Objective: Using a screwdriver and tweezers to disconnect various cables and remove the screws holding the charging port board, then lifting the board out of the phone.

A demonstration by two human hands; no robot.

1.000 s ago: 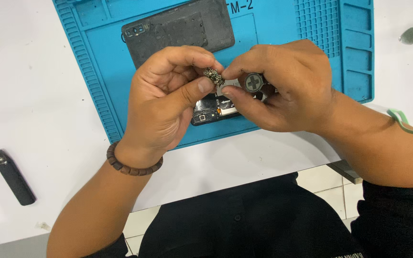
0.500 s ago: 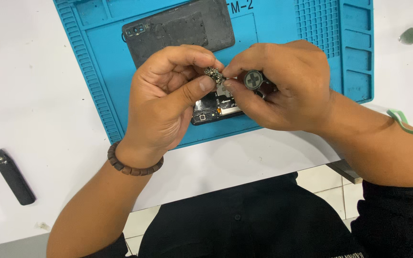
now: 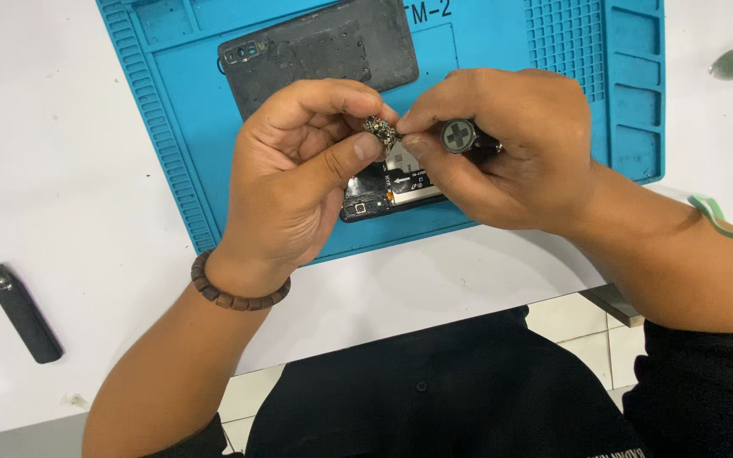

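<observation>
Blue mat (image 3: 171,127) catches bits; left hand (image 3: 299,178) pinches small metal part (image 3: 380,130), right hand (image 3: 502,144) grips screwdriver (image 3: 460,136) over opened phone (image 3: 383,191).

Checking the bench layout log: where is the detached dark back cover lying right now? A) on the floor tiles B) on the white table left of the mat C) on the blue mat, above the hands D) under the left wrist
C: the dark back cover lies flat on the blue mat, at its upper part beyond the left hand and right hand; the item on the white table at left is a small black stick-shaped device.
</observation>
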